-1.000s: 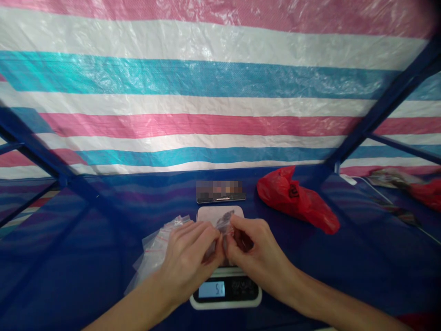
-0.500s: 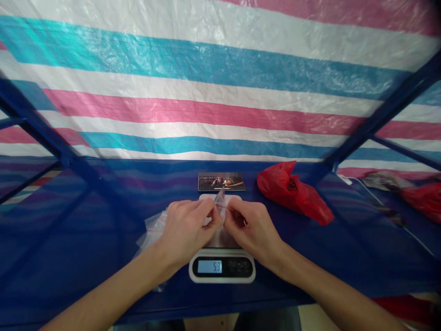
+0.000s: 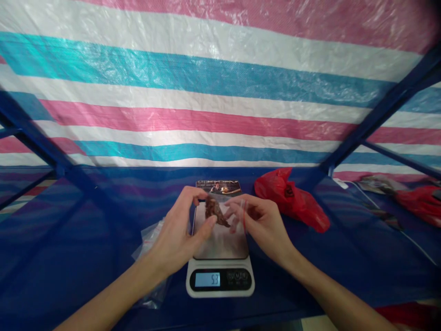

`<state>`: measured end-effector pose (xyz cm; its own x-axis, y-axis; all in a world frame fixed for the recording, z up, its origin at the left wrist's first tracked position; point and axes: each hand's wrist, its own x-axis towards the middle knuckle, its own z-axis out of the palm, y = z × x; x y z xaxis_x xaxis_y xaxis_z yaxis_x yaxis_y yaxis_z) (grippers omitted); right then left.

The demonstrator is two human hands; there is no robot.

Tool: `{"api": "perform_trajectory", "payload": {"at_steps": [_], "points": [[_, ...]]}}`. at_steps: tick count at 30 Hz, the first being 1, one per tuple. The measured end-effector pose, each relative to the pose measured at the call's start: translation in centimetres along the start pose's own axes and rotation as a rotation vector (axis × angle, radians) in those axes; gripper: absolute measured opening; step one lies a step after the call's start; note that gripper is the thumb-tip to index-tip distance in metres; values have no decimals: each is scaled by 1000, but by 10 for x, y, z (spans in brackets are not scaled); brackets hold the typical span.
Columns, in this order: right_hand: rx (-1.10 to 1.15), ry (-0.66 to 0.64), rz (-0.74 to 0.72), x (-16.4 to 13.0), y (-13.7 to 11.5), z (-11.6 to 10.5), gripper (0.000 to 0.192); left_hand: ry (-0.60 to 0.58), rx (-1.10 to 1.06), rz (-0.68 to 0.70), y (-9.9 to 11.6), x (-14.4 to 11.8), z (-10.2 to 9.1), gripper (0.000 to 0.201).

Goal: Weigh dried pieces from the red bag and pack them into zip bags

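Note:
Over the digital scale, both my hands hold one small clear zip bag with dark brown dried bits inside. My left hand pinches the bag's left side between thumb and fingers. On the bag's right side, my right hand grips the edge with the red seal line. The bag hangs just above the scale's metal platform. The scale's display reads 53.
A pile of empty clear zip bags lies left of the scale on the blue table. A phone lies behind the scale. A red plastic bag sits at right, with a cable and more red plastic at the far right.
Both hands have lifted and drawn apart, spreading the bag so its brown contents show. The scale's platform, covered before, is now visible.

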<state>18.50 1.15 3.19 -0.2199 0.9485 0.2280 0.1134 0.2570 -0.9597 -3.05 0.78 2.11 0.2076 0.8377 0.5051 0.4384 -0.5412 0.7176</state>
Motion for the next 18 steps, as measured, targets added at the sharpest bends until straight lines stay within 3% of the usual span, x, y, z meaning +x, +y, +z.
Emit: {"api": "perform_trajectory", "payload": {"at_steps": [3,6,10,14,18], "points": [[141,-31,98,3,-2,-6,34,-134,-446,-287,-6,8,-2,53],[160,-56,136,6,-1,-11,41,-273,-708,-501,-8,11,-1,50],[172,-74,161,13,-1,-19,53,-221,-739,-547,-7,13,-2,34],[275,56,192,18,3,-20,55,-167,-746,-568,-9,16,-2,36],[398,59,256,17,9,-10,59,-131,-717,-579,-11,17,1,40]]}}
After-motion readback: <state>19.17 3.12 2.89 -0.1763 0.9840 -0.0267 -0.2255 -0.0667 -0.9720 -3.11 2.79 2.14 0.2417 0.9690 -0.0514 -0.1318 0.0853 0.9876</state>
